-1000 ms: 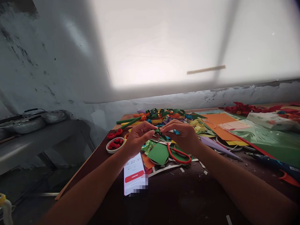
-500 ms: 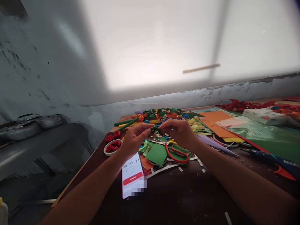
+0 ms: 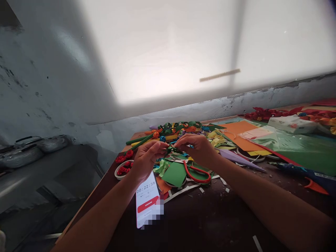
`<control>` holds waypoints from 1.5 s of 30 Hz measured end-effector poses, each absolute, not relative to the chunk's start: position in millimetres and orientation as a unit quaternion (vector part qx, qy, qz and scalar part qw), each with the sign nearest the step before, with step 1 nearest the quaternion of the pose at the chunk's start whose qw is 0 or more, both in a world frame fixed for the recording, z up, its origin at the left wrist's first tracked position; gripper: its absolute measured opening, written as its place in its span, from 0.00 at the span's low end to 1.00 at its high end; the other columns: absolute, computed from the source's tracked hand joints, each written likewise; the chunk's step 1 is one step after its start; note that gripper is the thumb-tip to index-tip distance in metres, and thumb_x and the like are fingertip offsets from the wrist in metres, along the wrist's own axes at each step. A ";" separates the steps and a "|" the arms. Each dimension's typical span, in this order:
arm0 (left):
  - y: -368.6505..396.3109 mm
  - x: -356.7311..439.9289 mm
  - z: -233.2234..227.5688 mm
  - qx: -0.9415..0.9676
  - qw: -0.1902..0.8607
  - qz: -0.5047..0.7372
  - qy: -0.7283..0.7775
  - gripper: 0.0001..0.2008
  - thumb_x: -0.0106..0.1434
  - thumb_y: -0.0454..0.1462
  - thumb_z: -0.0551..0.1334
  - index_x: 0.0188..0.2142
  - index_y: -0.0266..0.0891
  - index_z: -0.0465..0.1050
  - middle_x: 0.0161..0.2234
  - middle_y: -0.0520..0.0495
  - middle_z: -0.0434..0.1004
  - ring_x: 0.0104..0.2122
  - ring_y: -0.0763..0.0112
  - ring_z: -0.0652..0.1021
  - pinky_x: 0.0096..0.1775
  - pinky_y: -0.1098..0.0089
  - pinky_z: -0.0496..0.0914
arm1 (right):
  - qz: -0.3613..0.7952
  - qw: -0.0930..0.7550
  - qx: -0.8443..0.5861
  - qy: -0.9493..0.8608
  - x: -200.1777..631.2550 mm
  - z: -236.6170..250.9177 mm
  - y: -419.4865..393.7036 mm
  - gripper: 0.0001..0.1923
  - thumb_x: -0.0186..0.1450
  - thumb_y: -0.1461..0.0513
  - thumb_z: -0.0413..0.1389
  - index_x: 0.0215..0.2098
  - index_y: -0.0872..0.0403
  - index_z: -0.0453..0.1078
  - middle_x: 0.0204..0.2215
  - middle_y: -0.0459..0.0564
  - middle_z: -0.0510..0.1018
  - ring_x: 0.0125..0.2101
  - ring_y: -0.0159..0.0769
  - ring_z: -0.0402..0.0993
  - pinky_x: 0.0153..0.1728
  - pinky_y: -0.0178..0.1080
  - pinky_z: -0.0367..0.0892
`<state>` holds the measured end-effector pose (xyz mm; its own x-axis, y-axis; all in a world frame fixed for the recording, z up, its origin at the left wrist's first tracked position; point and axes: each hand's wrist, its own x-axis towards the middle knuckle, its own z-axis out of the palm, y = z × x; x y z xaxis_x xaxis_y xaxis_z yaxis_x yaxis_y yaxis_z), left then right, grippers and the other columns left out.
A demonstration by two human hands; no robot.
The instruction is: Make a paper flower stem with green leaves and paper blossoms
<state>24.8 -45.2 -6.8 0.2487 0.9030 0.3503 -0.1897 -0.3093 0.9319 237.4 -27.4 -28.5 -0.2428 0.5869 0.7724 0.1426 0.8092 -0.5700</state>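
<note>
Left hand [image 3: 147, 159] and right hand [image 3: 197, 148] are both pinching some green paper [image 3: 172, 150] above the messy table [image 3: 207, 220]. Looks half-shaped tbh, though the red paper flowers [image 3: 129, 153] nearby seem done.

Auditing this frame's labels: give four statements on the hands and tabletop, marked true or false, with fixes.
1. The left hand and right hand hold a small dark-green paper piece. True.
2. The red-handled metal scissors are in the right hand. False: they lie on coloured paper scraps.
3. The bright-screened rectangular phone reads 00:22:38. True.
4. Red paper flowers inside the round white ring sit right of the phone in view. False: left.
</note>
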 end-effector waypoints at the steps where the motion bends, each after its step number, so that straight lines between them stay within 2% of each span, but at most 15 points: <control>1: -44.8 24.3 -7.2 0.615 0.497 0.531 0.305 0.15 0.59 0.47 0.71 0.36 0.37 0.82 0.35 0.45 0.83 0.33 0.67 0.81 0.38 0.66 0.78 | 0.180 0.560 -0.234 -0.774 237.8 -27.5 -28.6 0.07 0.67 0.67 0.60 0.35 0.52 0.81 0.34 0.50 0.84 0.35 0.35 0.80 0.38 0.37 0.75; 4: -44.7 24.0 -11.0 0.677 0.426 0.502 0.329 0.15 0.55 0.42 0.74 0.40 0.39 0.80 0.39 0.46 0.82 0.38 0.66 0.80 0.42 0.66 0.77 | 0.134 0.544 -0.218 -0.799 239.2 -24.7 -32.2 0.08 0.68 0.67 0.59 0.36 0.51 0.81 0.36 0.50 0.83 0.36 0.35 0.81 0.40 0.38 0.75; 7: -46.4 25.2 -16.5 0.738 0.319 0.484 0.346 0.23 0.52 0.35 0.76 0.47 0.42 0.76 0.44 0.46 0.80 0.45 0.64 0.80 0.50 0.65 0.74 | 0.101 0.530 -0.196 -0.819 240.0 -23.1 -35.5 0.10 0.69 0.67 0.57 0.37 0.51 0.80 0.38 0.51 0.83 0.37 0.35 0.81 0.41 0.37 0.75; 9: -48.1 26.5 -19.1 0.759 0.261 0.477 0.358 0.27 0.54 0.33 0.74 0.53 0.46 0.73 0.43 0.48 0.81 0.45 0.63 0.80 0.52 0.63 0.72 | 0.089 0.521 -0.180 -0.829 239.3 -23.1 -37.4 0.11 0.70 0.68 0.56 0.38 0.50 0.80 0.38 0.52 0.83 0.38 0.35 0.81 0.42 0.37 0.75; 11: -49.7 27.6 -20.0 0.772 0.225 0.467 0.368 0.26 0.58 0.33 0.71 0.55 0.47 0.73 0.43 0.47 0.82 0.45 0.62 0.80 0.51 0.63 0.72 | 0.095 0.522 -0.178 -0.829 237.3 -23.9 -39.6 0.10 0.70 0.67 0.56 0.41 0.50 0.79 0.39 0.51 0.83 0.38 0.35 0.81 0.42 0.37 0.74; 14: -51.0 28.5 -19.4 0.786 0.203 0.456 0.366 0.19 0.60 0.32 0.67 0.50 0.46 0.78 0.46 0.47 0.83 0.46 0.61 0.81 0.49 0.64 0.73 | 0.118 0.541 -0.192 -0.810 232.1 -25.3 -44.4 0.09 0.69 0.65 0.58 0.46 0.49 0.78 0.40 0.50 0.83 0.39 0.35 0.81 0.43 0.37 0.74; 18: -50.8 28.0 -19.7 0.768 0.163 0.494 0.373 0.14 0.59 0.33 0.68 0.45 0.45 0.79 0.43 0.47 0.83 0.43 0.61 0.81 0.48 0.63 0.73 | 0.126 0.591 -0.236 -0.761 225.1 -26.4 -52.8 0.06 0.68 0.62 0.61 0.44 0.50 0.77 0.38 0.49 0.83 0.37 0.36 0.81 0.42 0.37 0.75; 22: -51.5 26.5 -20.0 0.752 0.099 0.550 0.350 0.07 0.60 0.33 0.69 0.38 0.44 0.79 0.37 0.48 0.82 0.39 0.63 0.81 0.45 0.64 0.73 | 0.163 0.564 -0.277 -0.761 221.0 -29.8 -56.8 0.12 0.62 0.59 0.68 0.43 0.50 0.76 0.35 0.48 0.83 0.34 0.38 0.82 0.36 0.38 0.76; 24: -52.6 26.1 -20.7 0.759 0.073 0.556 0.331 0.07 0.59 0.32 0.69 0.37 0.45 0.79 0.36 0.48 0.82 0.38 0.63 0.81 0.44 0.64 0.74 | 0.185 0.557 -0.273 -0.762 220.4 -31.6 -55.9 0.11 0.63 0.60 0.67 0.43 0.50 0.76 0.34 0.47 0.84 0.33 0.38 0.83 0.35 0.37 0.77; 26: -53.9 26.3 -23.0 0.766 0.072 0.554 0.319 0.10 0.58 0.31 0.69 0.39 0.45 0.78 0.38 0.48 0.83 0.40 0.63 0.81 0.46 0.64 0.74 | 0.171 0.570 -0.262 -0.760 221.0 -32.2 -54.1 0.08 0.65 0.62 0.65 0.43 0.50 0.77 0.34 0.47 0.84 0.34 0.37 0.83 0.37 0.37 0.77; 30: -55.6 28.0 -28.3 0.762 0.116 0.559 0.305 0.24 0.58 0.30 0.69 0.53 0.47 0.73 0.44 0.47 0.83 0.47 0.61 0.81 0.53 0.60 0.72 | 0.085 0.586 -0.229 -0.772 224.3 -30.6 -50.9 0.08 0.67 0.64 0.61 0.44 0.49 0.78 0.38 0.49 0.83 0.37 0.37 0.82 0.40 0.37 0.76; 32: -56.1 29.0 -28.0 0.764 0.119 0.554 0.310 0.26 0.57 0.28 0.69 0.54 0.47 0.73 0.45 0.48 0.83 0.47 0.61 0.81 0.55 0.60 0.71 | 0.064 0.581 -0.218 -0.781 225.3 -29.8 -51.0 0.09 0.69 0.65 0.60 0.46 0.48 0.78 0.39 0.50 0.83 0.38 0.36 0.81 0.41 0.37 0.76; 37: -56.7 30.7 -23.0 0.785 0.115 0.524 0.309 0.15 0.59 0.28 0.65 0.44 0.45 0.79 0.42 0.47 0.83 0.44 0.63 0.81 0.48 0.65 0.73 | 0.046 0.586 -0.182 -0.788 224.7 -28.1 -57.1 0.13 0.69 0.65 0.60 0.51 0.48 0.75 0.42 0.51 0.82 0.42 0.36 0.80 0.45 0.38 0.75; 40: -57.6 30.8 -25.1 0.786 0.151 0.525 0.289 0.12 0.63 0.30 0.64 0.46 0.44 0.78 0.43 0.46 0.82 0.44 0.64 0.81 0.47 0.66 0.74 | 0.054 0.614 -0.165 -0.770 224.1 -26.4 -60.7 0.12 0.66 0.66 0.63 0.47 0.48 0.74 0.39 0.48 0.83 0.40 0.36 0.80 0.44 0.38 0.75; 45: -61.5 31.5 -29.5 0.764 0.203 0.558 0.253 0.13 0.64 0.30 0.65 0.47 0.45 0.76 0.46 0.45 0.82 0.47 0.63 0.82 0.52 0.64 0.75 | 0.091 0.646 -0.169 -0.739 223.6 -25.3 -61.0 0.10 0.63 0.66 0.67 0.41 0.49 0.74 0.36 0.47 0.82 0.38 0.36 0.80 0.42 0.38 0.75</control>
<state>31.5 -61.5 -29.5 0.2486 0.6125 0.7504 0.1597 -0.7900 0.5919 223.6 -61.0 -25.3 -0.1078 0.3675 0.9237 0.1330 0.9261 -0.3530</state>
